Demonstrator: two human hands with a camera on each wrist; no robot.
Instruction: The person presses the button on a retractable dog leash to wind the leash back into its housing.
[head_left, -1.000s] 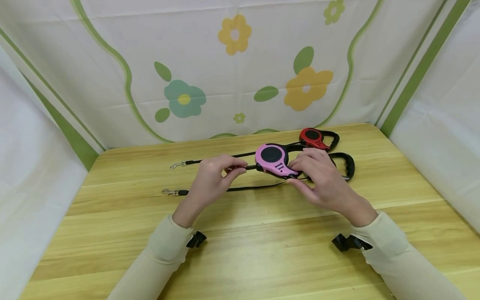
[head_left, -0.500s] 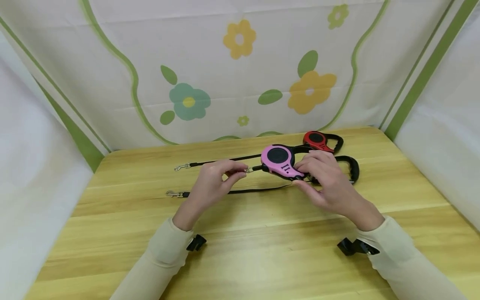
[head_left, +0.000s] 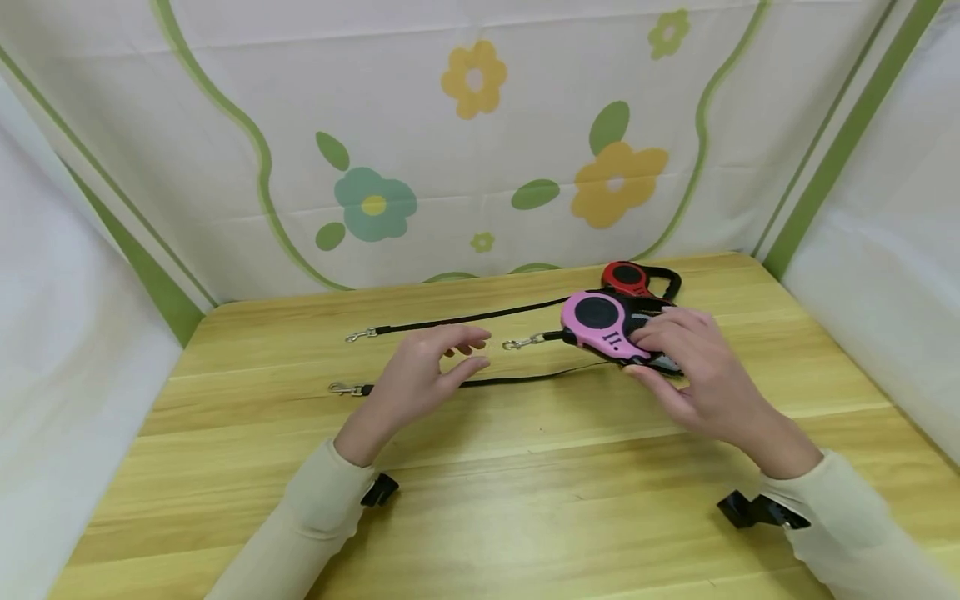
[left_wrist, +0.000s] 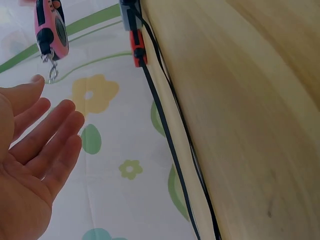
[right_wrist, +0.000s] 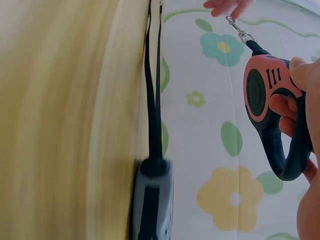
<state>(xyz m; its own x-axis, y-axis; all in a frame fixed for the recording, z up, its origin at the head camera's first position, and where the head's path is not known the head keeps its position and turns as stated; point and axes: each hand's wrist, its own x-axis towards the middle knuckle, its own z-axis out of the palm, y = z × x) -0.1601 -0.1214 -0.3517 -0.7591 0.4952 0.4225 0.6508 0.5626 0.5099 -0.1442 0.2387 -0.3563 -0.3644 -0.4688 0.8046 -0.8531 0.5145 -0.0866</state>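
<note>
My right hand [head_left: 705, 379] holds a pink-and-black retractable dog leash [head_left: 587, 332] by its black loop handle, raised off the table. In the right wrist view, fingers pass through the loop and the thumb lies on the leash's pink casing [right_wrist: 267, 65]. A short black strap with a silver snap hook [head_left: 522, 342] sticks out of its left end. My left hand [head_left: 420, 371] hovers left of that hook, fingers relaxed and holding nothing. The left wrist view shows a gap between its fingertips and the hook [left_wrist: 53, 72].
Behind lies a red retractable leash [head_left: 628, 278], its black strap [head_left: 472, 317] stretched left to a hook [head_left: 362, 335]. A grey-black leash [right_wrist: 156, 192], partly hidden by my right hand in the head view, has its strap [head_left: 517, 379] running left too. A floral curtain [head_left: 450, 150] backs the wooden table [head_left: 487, 500].
My left hand has let go of the snap hook, its fingers parting. My right hand has carried the pink leash to the right, leaving the hook free in the air.
</note>
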